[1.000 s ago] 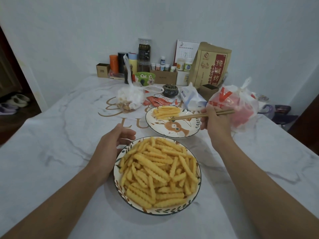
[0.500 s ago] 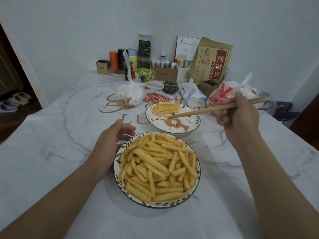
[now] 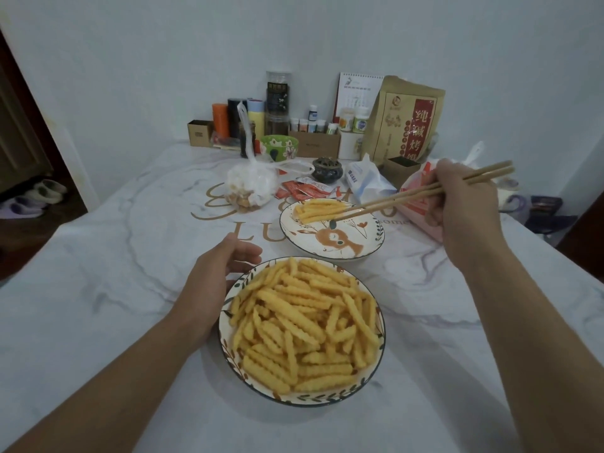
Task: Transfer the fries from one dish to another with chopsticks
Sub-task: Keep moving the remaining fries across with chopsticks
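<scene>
Your right hand (image 3: 464, 197) grips the chopsticks (image 3: 425, 191), long axis slanting down-left, tips at the few fries (image 3: 318, 209) in the far plate (image 3: 369, 246). Your left hand (image 3: 217, 279), fingers loosely curled, touches the near, full bowl (image 3: 225, 341). Bags (image 3: 251, 188) and jars crowd the far bench (image 3: 98, 289).

A person's left hand (image 3: 217, 282) rests against the rim of a near bowl (image 3: 379, 351) heaped with crinkle-cut fries (image 3: 304, 325). Beyond that bowl, the right hand (image 3: 457, 197) grips wooden chopsticks (image 3: 408, 197), tips over a few fries (image 3: 318, 209) on a deer-patterned plate (image 3: 333, 246)
</scene>
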Motion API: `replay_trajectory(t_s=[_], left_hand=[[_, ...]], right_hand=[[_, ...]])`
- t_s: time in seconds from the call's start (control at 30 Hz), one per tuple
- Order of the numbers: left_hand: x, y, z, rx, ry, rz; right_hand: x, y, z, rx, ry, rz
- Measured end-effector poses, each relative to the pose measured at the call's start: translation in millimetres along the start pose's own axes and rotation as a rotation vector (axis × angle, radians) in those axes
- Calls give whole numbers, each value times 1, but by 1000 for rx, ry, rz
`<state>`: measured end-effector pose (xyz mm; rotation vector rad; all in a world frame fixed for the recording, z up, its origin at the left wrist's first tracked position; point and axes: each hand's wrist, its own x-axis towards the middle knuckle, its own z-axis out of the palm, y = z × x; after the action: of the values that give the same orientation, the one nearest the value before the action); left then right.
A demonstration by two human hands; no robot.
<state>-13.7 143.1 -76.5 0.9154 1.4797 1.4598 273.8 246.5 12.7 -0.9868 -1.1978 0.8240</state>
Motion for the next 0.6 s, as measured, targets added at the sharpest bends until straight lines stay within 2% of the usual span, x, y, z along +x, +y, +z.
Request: replay_trajectory(t_s=[0.2,0.47,0.6], left_hand=[[1,2,-1,-16,-5,-12],[5,-2,0,12,-4,-9],[6,-2,0,1,9,-2]], right_hand=[[20,19,34,-217,-181,-54],[27,53,34,-187,-74,-49],[25,57,32,-145,-114,-66]])
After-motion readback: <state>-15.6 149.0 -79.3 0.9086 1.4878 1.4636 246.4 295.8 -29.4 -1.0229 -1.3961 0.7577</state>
